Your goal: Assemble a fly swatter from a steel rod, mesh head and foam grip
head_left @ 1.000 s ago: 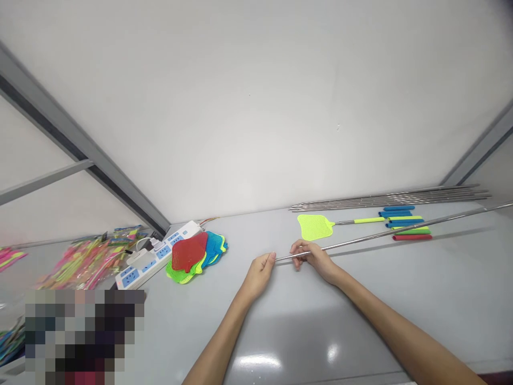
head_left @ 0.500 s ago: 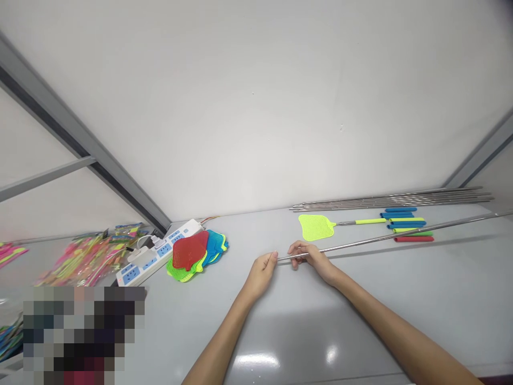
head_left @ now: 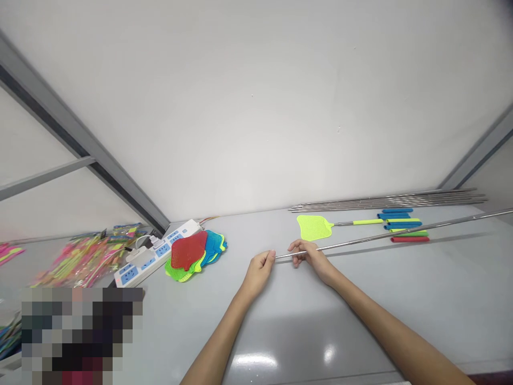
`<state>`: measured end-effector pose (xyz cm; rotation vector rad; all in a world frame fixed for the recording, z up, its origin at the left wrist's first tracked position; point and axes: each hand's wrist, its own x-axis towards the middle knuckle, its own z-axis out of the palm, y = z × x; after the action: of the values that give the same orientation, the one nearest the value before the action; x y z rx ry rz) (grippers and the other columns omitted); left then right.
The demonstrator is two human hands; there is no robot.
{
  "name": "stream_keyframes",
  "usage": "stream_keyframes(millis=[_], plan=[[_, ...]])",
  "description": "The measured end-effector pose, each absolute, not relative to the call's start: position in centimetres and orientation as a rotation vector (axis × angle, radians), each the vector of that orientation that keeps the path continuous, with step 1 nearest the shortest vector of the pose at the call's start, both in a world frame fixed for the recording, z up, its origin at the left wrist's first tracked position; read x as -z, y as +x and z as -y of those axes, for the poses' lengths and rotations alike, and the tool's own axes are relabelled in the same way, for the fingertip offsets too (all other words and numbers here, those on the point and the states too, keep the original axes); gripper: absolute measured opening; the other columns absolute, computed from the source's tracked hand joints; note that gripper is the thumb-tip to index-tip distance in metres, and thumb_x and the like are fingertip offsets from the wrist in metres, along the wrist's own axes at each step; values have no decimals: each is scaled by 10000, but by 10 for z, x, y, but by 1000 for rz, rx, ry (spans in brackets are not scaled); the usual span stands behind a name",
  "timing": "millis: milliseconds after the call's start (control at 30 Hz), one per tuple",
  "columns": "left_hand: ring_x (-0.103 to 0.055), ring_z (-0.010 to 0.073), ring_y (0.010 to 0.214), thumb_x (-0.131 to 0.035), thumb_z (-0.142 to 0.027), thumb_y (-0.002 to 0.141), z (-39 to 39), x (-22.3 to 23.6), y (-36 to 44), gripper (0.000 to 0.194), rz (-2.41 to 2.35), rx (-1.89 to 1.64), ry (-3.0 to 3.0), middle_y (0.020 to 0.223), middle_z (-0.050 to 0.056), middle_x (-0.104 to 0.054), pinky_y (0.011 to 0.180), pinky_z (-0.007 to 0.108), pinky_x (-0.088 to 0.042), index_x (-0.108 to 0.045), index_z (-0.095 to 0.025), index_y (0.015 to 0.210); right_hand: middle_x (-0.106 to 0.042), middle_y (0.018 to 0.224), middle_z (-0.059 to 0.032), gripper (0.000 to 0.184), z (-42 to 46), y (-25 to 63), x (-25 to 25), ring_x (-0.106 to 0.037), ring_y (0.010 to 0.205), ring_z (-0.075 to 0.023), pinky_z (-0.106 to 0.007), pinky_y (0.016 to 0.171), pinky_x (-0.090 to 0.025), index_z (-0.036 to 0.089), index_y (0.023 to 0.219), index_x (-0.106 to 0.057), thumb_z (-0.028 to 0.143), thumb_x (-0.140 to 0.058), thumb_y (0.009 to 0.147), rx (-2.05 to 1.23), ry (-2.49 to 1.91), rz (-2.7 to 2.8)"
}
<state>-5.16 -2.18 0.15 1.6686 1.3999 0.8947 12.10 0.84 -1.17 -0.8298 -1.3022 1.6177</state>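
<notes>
My left hand (head_left: 260, 274) is closed around the thin left end of a long metal telescopic rod (head_left: 360, 240). A little to the right, my right hand (head_left: 310, 256) has its curled fingers around the same rod. From there the rod slants up and away past the right edge of the view. Behind my hands lies a yellow-green fly swatter (head_left: 315, 228) with a metal shaft and a yellow-green grip. The rod passes over several blue, green and red grip sleeves (head_left: 411, 239) on the table.
Loose swatter heads (head_left: 188, 251) in red, blue and green lie left, against a white power strip (head_left: 160, 254). A bundle of metal rods (head_left: 385, 203) lies along the wall. Packaged swatters (head_left: 88, 256) fill the far left. A pixelated patch hides the lower left.
The view has shifted slightly. Both hands keep their places on the rod, with no other clear movement.
</notes>
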Motion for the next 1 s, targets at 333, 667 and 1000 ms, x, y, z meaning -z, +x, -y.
stream_keyframes(millis=[333, 667, 1000], plan=[[-271, 69, 454, -292, -481, 775, 20, -3, -53, 409, -1398, -894, 1655, 464, -52, -294, 456, 195, -232, -347, -159, 529, -528, 536, -16, 257, -8, 120, 8, -503, 500, -124, -267, 543, -392, 141, 735, -544, 290, -337, 761, -1604, -843, 1304], [-270, 70, 451, -287, -466, 784, 21, -3, -53, 397, -1392, -878, 1662, 466, -54, -292, 459, 196, -230, -356, -159, 541, -524, 540, -11, 253, -8, 119, 8, -509, 500, -123, -264, 530, -387, 142, 731, -542, 275, -329, 763, -1600, -842, 1293], [-281, 70, 465, -283, -438, 794, 21, 0, -54, 383, -1404, -894, 1691, 475, -52, -304, 469, 191, -234, -358, -157, 546, -527, 530, -12, 263, -9, 119, 9, -508, 491, -123, -271, 540, -390, 132, 738, -537, 266, -313, 770, -1596, -851, 1310]])
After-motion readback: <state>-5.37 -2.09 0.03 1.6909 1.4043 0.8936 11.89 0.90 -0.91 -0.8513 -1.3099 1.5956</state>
